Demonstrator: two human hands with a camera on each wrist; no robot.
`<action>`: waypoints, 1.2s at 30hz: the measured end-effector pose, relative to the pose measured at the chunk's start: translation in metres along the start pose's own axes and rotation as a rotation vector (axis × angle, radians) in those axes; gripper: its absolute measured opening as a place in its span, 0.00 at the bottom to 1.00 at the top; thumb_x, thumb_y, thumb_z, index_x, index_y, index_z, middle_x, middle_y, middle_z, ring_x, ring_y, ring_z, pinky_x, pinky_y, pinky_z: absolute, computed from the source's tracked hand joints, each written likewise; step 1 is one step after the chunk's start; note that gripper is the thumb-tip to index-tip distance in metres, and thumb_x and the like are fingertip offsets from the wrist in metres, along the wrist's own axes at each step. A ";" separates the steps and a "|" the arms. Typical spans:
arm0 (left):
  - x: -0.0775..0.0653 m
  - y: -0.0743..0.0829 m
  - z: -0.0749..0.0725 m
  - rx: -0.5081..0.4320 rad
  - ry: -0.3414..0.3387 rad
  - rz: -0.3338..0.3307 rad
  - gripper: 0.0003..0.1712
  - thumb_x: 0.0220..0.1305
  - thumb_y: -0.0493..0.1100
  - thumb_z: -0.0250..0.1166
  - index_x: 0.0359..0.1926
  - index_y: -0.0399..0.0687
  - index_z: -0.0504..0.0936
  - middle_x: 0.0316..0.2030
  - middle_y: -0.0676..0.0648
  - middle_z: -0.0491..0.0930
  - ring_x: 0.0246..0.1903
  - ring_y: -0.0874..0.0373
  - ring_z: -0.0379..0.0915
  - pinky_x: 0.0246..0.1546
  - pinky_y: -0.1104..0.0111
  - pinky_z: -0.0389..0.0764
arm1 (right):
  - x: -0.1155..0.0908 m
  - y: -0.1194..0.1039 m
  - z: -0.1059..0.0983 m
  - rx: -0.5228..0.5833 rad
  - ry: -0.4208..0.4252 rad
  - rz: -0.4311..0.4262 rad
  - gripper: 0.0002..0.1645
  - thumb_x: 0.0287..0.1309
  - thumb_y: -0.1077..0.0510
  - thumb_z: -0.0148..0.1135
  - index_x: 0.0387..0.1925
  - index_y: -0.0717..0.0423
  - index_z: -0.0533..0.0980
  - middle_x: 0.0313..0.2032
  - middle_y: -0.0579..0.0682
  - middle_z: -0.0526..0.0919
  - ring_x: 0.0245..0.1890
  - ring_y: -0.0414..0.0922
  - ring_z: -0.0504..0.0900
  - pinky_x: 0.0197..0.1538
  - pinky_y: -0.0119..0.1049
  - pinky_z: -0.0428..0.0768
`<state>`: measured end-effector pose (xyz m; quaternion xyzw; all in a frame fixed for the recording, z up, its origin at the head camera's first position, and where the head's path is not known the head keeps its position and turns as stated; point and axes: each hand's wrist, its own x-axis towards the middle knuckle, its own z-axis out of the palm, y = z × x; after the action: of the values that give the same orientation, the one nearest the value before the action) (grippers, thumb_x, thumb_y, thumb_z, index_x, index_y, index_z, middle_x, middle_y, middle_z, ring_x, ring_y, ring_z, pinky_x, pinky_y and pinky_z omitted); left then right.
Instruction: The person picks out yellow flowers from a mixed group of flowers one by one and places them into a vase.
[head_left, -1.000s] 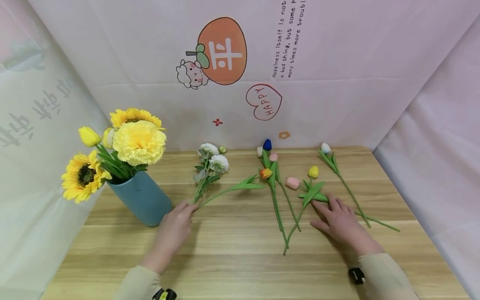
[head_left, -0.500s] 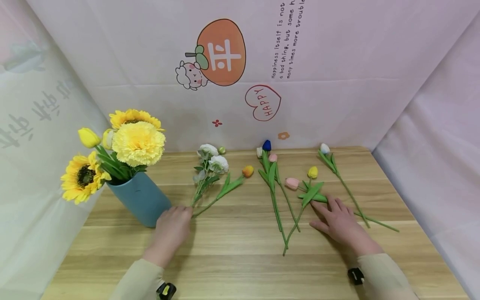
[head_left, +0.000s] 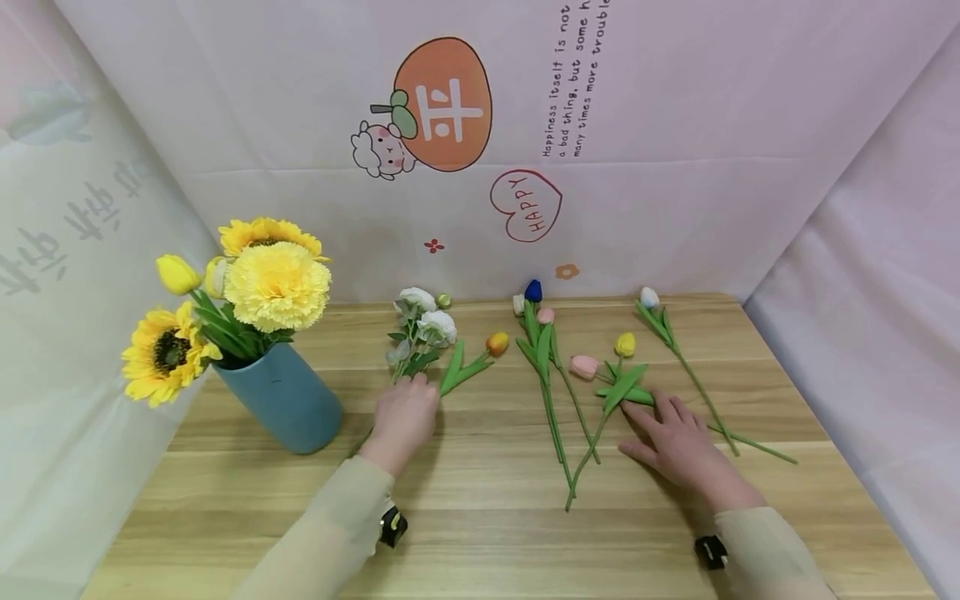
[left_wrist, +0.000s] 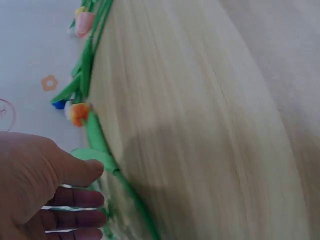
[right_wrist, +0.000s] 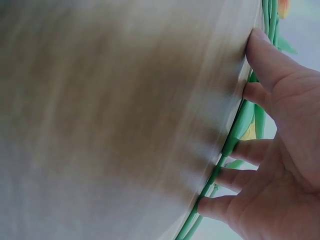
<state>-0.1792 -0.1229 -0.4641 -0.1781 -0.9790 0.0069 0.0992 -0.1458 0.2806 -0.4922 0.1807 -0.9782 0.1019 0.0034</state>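
Observation:
My left hand [head_left: 407,414] is over the lower stems of a white flower spray [head_left: 435,329] and an orange tulip [head_left: 497,343], hiding part of them. In the left wrist view its fingers are loosely extended, with the thumb beside the tulip's green leaf [left_wrist: 96,156]; the stem [left_wrist: 137,200] runs past the fingertips. My right hand [head_left: 678,442] rests on the wooden table with fingers spread, next to a pink tulip [head_left: 584,367] and a yellow tulip [head_left: 625,344]. Its fingertips touch a green stem [right_wrist: 215,172] in the right wrist view.
A blue vase [head_left: 292,408] holding sunflowers and other yellow flowers stands at the left. Mid-table lie a blue tulip [head_left: 533,290] and a small pink tulip [head_left: 546,316]; a white tulip [head_left: 649,297] lies at the right. A printed cloth [head_left: 675,125] hangs behind the table [head_left: 480,517].
The orange tulip has swung left, away from the middle tulips, and lies beside the white spray. My left hand has let go of its stem and moved right and forward. The right hand stays put.

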 end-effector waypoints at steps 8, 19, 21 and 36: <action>0.012 0.007 0.020 0.015 -0.088 -0.047 0.06 0.56 0.30 0.65 0.32 0.44 0.85 0.29 0.44 0.78 0.27 0.50 0.75 0.21 0.56 0.81 | 0.002 0.000 0.000 0.007 -0.004 0.004 0.38 0.62 0.40 0.60 0.67 0.54 0.65 0.65 0.75 0.56 0.61 0.77 0.55 0.52 0.79 0.58; 0.011 0.010 0.016 -0.023 -0.109 -0.064 0.05 0.59 0.30 0.63 0.30 0.42 0.82 0.25 0.45 0.79 0.25 0.48 0.78 0.19 0.56 0.81 | 0.002 -0.002 -0.001 -0.002 0.002 0.003 0.37 0.61 0.40 0.60 0.66 0.54 0.66 0.64 0.75 0.57 0.60 0.76 0.57 0.51 0.79 0.60; 0.008 0.011 0.013 -0.013 -0.082 -0.047 0.05 0.59 0.30 0.63 0.29 0.42 0.80 0.25 0.45 0.80 0.25 0.49 0.77 0.19 0.56 0.81 | 0.002 -0.002 -0.001 -0.002 0.002 0.002 0.38 0.61 0.40 0.61 0.66 0.54 0.66 0.64 0.75 0.57 0.60 0.76 0.57 0.51 0.79 0.60; -0.015 0.013 -0.050 0.167 0.301 0.170 0.08 0.50 0.27 0.67 0.34 0.37 0.82 0.28 0.43 0.80 0.26 0.52 0.72 0.14 0.66 0.75 | 0.002 -0.001 0.000 0.001 0.006 -0.007 0.38 0.61 0.40 0.61 0.65 0.55 0.67 0.63 0.75 0.58 0.59 0.77 0.57 0.49 0.80 0.61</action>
<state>-0.1512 -0.1172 -0.4184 -0.2504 -0.9306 0.0697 0.2579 -0.1473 0.2795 -0.4918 0.1837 -0.9775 0.1030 0.0064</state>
